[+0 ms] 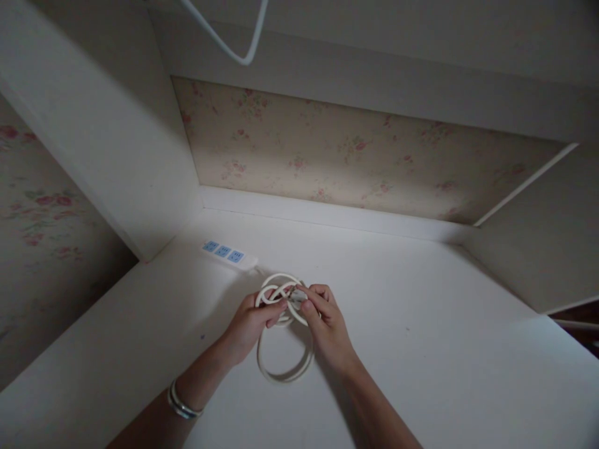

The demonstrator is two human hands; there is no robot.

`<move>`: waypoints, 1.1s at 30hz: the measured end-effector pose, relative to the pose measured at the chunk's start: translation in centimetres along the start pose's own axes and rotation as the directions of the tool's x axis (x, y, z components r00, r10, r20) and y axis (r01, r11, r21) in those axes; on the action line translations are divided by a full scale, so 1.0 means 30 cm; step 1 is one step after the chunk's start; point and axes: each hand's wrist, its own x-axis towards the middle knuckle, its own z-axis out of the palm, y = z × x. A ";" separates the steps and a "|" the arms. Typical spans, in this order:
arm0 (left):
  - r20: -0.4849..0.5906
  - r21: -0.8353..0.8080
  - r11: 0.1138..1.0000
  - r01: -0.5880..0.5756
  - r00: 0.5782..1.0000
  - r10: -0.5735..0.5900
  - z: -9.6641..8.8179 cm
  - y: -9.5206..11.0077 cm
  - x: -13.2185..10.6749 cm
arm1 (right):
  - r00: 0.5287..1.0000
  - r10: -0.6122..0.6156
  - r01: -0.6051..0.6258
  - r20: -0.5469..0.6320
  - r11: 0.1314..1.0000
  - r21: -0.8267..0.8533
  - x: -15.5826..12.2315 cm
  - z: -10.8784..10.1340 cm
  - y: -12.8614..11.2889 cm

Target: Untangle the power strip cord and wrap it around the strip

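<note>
A looped white power cord point(285, 378) is held between both hands above the white surface. My left hand point(253, 319) is closed on its coils from the left, thumb on top. From the right, my right hand point(325, 318) pinches the cord, with thumb and forefinger close to a small light-coloured piece that I cannot make out clearly. One large loop hangs below the hands. Beyond my left hand lies a white power strip point(223, 252) with blue socket faces, and the cord runs from its right end.
The white tabletop point(421, 374) meets a low ledge and a floral-papered wall point(299, 149) at the back. White panels stand at the left point(112, 125) and right point(538, 231). A white bent tube point(246, 60) hangs overhead. A shelf edge point(350, 81) crosses above.
</note>
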 end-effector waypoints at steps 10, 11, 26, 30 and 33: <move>0.013 -0.025 1.000 0.012 1.000 -0.012 -0.007 0.011 -0.001 | 0.991 0.087 -0.105 0.098 0.974 0.200 0.021 -0.037 -0.017; 0.006 -0.035 0.999 0.014 1.000 -0.013 -0.010 0.011 -0.001 | 0.989 0.095 -0.117 0.109 0.970 0.211 0.022 -0.043 -0.015; 0.072 0.143 0.989 -0.021 0.997 0.011 0.006 0.022 -0.011 | 0.984 0.150 -0.161 0.099 0.980 0.118 0.009 0.007 0.022; 0.150 0.218 0.973 -0.081 0.988 0.049 0.007 0.040 -0.017 | 0.992 0.067 -0.059 0.111 0.995 -0.076 0.000 0.002 0.040; 0.179 0.257 0.959 -0.120 0.981 0.075 0.005 0.046 -0.018 | 0.984 0.054 -0.041 0.169 0.996 -0.079 0.004 -0.012 0.054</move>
